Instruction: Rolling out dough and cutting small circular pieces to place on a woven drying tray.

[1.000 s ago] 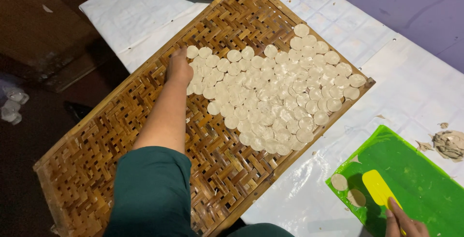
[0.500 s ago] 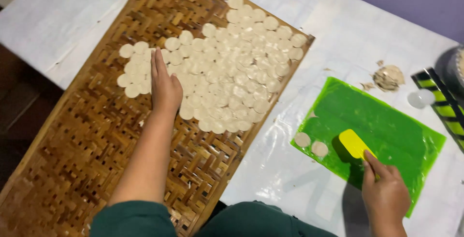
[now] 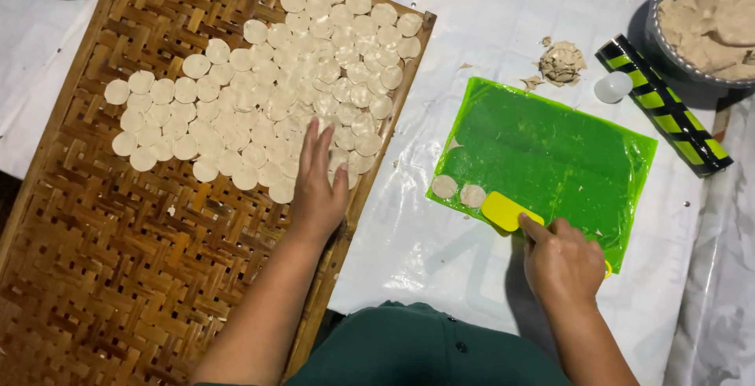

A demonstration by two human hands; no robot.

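The right hand (image 3: 562,264), at lower right of the frame, is closed around a yellow scraper (image 3: 510,211). The index finger lies extended along the scraper's back; the remaining fingers are curled under, and the handle is hidden beneath the palm. The blade rests on the lower left edge of a green plastic sheet (image 3: 550,150). Two flat dough discs (image 3: 458,191) lie side by side on that sheet, just left of the blade and apart from it.

The left hand (image 3: 318,185), at centre frame, is open and flat, palm down, with the fingers together and pointing toward the top of the frame. It holds nothing. The fingertips rest on the lower right edge of a field of pale round dough discs (image 3: 267,95) spread over a woven bamboo tray (image 3: 118,260). The discs overlap one another and occupy the upper half of the tray; the lower half is bare weave.

The tray and the green sheet both lie on a white plastic table cover (image 3: 417,236). Above the sheet, at upper right of centre, lies a small heap of dough scraps (image 3: 561,62). To its right are a small white ball-shaped object (image 3: 613,87) and a roller with black, green and yellow stripes (image 3: 664,107). A grey bowl of dough pieces (image 3: 708,20) occupies the upper right corner.
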